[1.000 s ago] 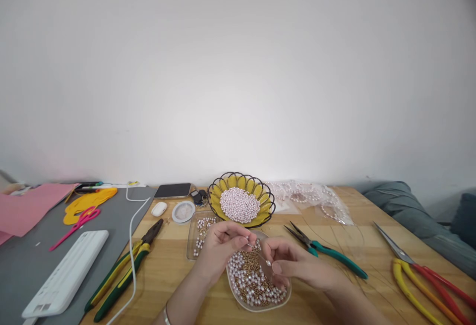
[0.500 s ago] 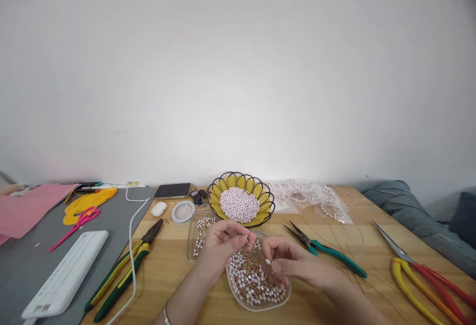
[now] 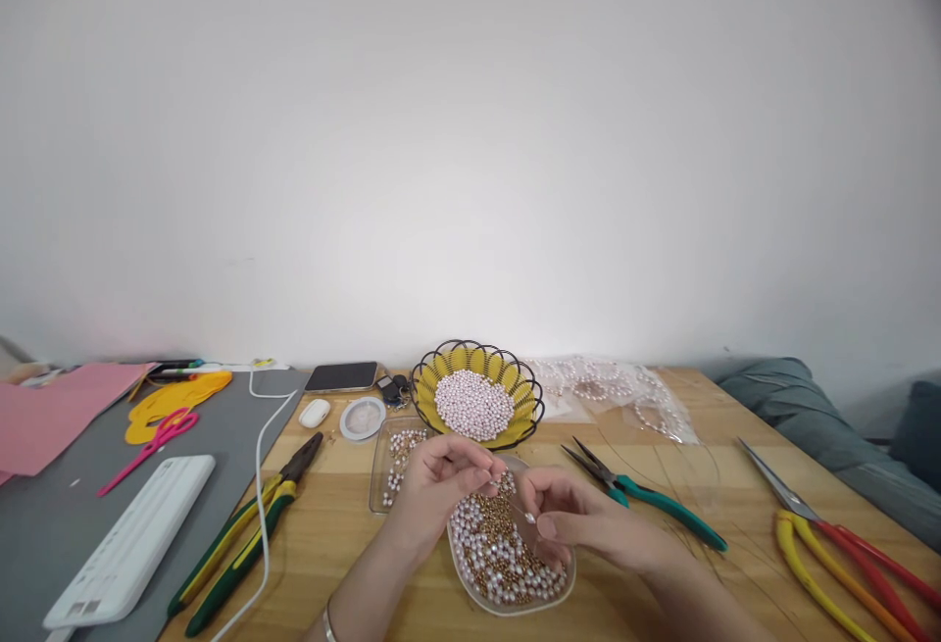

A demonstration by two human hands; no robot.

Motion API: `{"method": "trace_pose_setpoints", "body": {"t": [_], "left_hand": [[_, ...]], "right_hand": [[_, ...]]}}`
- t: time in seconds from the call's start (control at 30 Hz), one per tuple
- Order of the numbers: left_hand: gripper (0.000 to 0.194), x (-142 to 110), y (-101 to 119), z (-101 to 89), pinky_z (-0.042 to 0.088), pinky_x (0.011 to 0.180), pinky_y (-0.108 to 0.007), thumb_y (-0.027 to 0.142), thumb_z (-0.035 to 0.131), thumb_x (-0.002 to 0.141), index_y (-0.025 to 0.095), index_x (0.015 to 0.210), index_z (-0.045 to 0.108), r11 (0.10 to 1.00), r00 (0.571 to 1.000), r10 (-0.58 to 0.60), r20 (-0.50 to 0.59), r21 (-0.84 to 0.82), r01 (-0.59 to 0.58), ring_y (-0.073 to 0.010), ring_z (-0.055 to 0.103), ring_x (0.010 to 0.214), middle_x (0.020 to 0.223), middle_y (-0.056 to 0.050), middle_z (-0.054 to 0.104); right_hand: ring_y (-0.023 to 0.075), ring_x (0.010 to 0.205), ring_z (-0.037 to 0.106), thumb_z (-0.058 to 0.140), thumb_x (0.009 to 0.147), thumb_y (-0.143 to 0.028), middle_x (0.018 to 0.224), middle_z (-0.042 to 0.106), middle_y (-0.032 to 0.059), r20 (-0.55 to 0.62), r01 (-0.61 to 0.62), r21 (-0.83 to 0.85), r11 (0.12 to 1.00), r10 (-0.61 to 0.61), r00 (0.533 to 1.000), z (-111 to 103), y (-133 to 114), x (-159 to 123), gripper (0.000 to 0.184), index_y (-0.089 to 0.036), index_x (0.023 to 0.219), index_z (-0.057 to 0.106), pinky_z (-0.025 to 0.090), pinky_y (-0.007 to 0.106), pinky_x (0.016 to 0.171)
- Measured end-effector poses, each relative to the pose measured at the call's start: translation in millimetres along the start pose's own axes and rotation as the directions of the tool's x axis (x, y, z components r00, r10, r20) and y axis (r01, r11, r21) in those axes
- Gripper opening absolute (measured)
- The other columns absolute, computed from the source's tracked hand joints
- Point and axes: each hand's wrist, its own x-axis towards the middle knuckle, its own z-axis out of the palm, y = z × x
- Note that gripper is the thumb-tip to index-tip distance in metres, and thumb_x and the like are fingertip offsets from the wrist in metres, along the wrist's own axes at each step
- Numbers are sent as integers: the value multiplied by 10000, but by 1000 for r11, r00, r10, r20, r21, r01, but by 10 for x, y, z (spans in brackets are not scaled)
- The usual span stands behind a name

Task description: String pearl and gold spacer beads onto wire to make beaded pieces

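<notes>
Above a bowl (image 3: 457,578) of mixed pearl and gold beads, both my hands face each other. My left hand (image 3: 441,490) is closed, thumb and fingertips pinching the end of a thin beading string that carries small beads. On the right, the thumb and forefinger of my right hand (image 3: 577,519) are pinched by a white pearl bead (image 3: 530,518) on the same string. The string between the hands is very fine and hard to follow. Behind them stands a black-rimmed yellow basket (image 3: 533,397) full of pale pearl beads (image 3: 474,405).
Left of my hands lie a clear bead tray (image 3: 378,490), a string spool (image 3: 363,419), yellow-green pliers (image 3: 254,515) and a white power bank (image 3: 132,544). To the right are teal pliers (image 3: 666,507), large scissors (image 3: 816,519) and bagged bead strands (image 3: 624,392).
</notes>
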Motion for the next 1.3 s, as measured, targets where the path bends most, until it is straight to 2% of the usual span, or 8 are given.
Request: {"method": "trace_pose_setpoints", "body": {"t": [0.4,0.8,1.3], "left_hand": [[232,-8,23,30,570,626,-199,278,952,675,144,741,774,999,1000,-27,-10,-35,27,-113,705,628,756,-53,807],[245,-3,28,41,572,622,-180,291,950,682,138,751,771,998,999,-49,-7,-43,49,-112,713,629,695,-54,797],[236,5,15,25,576,636,-205,275,954,669,142,725,768,999,999,-30,-17,-15,30,-125,706,663,776,-70,809]], "right_hand": [[67,479,483,795,851,-346,551,544,-76,9,7,-1,1000,-7,1000,27,-42,5,292,-187,796,557,403,161,485],[60,466,475,807,842,-353,568,574,-63,8,-23,9,1000,23,1000,36,-53,-11,295,-187,803,566,374,162,467],[62,471,473,798,847,-357,565,571,-68,21,-21,0,1000,21,1000,41,-50,-8,295,-194,794,557,378,168,481]]}}
